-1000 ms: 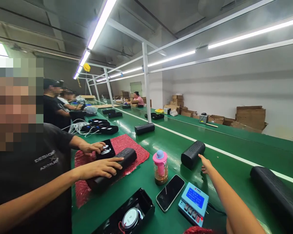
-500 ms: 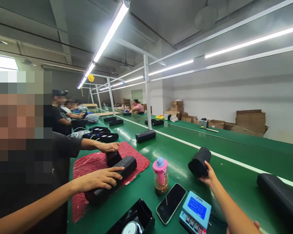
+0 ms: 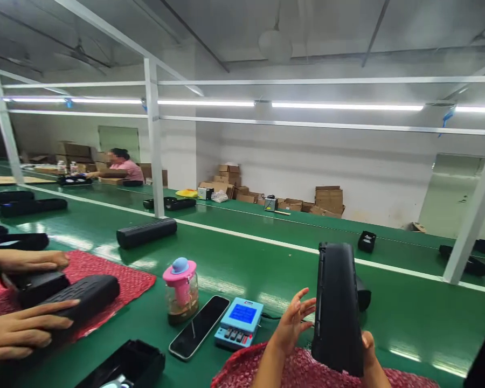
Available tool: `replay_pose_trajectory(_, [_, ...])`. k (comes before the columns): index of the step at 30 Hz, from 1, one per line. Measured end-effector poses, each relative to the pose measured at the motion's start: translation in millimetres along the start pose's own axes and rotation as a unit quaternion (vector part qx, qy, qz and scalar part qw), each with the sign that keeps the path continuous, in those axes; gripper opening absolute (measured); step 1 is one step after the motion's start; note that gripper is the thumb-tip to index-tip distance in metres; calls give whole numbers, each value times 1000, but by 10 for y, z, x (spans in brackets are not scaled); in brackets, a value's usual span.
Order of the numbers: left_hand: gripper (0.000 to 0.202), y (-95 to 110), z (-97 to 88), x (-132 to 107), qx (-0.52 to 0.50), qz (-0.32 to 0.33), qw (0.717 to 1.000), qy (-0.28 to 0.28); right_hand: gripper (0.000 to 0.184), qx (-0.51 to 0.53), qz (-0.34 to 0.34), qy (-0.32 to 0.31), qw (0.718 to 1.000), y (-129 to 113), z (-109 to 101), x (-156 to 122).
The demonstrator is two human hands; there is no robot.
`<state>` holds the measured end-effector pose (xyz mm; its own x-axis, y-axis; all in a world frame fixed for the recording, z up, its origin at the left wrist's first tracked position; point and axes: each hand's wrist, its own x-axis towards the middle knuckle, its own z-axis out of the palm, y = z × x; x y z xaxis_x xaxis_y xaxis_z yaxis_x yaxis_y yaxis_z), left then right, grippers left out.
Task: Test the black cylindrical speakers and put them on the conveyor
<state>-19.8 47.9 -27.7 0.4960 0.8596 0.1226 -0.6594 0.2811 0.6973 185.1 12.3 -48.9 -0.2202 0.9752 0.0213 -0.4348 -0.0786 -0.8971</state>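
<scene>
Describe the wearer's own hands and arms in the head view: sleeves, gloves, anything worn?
Both are bare. The left hand has no glove, ring or watch showing, and its forearm is uncovered down to the frame edge, with no sleeve in sight. The right hand is mostly hidden behind the black speaker; the part that shows is also ungloved, with no sleeve. No cables or markings on either.

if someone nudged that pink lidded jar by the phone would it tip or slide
The pink-lidded jar would probably slide before tipping: it looks squat, with a wide base flat on the smooth green belt. The dark contents sit low, which should steady it. The tall pink lid adds some height, so a push up there might rock it toward the phone beside it.
</scene>
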Motion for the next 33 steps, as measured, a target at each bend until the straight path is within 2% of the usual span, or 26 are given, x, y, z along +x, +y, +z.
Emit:
replay_pose_trajectory(3, [86,-79,267,-38,52,-14,998,-38,36,35,20,-32,999,46,-17,-118])
replay_pose_trajectory(6, [82,-156,434,-55,79,-10,996,-33,47,63,22,-66,996,134,36,-129])
replay_pose_trajectory(10, [84,-156,406,-56,117,28,992,23,60,59,33,-112,991,168,83,-107])
replay_pose_trajectory(15, [119,-212,323,-38,188,67,978,64,69,26,-28,-113,993,-63,14,-88])
replay_pose_trajectory(17, [129,-264,354,-26,203,79,974,66,81,9,-59,-105,993,-167,0,-106])
replay_pose_trajectory(18, [130,-284,380,-23,205,82,973,62,92,-2,-72,-98,993,-204,7,-118])
replay_pose_trajectory(21, [119,-285,463,-27,200,85,975,51,127,-38,-107,-66,991,-233,82,-133])
replay_pose_trajectory(23, [105,-241,501,-40,197,86,975,53,137,-62,-118,-49,990,-204,160,-114])
replay_pose_trajectory(28, [82,-137,523,-77,197,89,973,82,139,-107,-118,5,987,-120,353,-16])
replay_pose_trajectory(30, [78,-137,521,-80,195,98,971,101,135,-119,-112,27,986,-110,409,13])
replay_pose_trajectory(33, [77,-167,527,-73,192,110,966,133,132,-123,-100,25,987,-125,454,31])
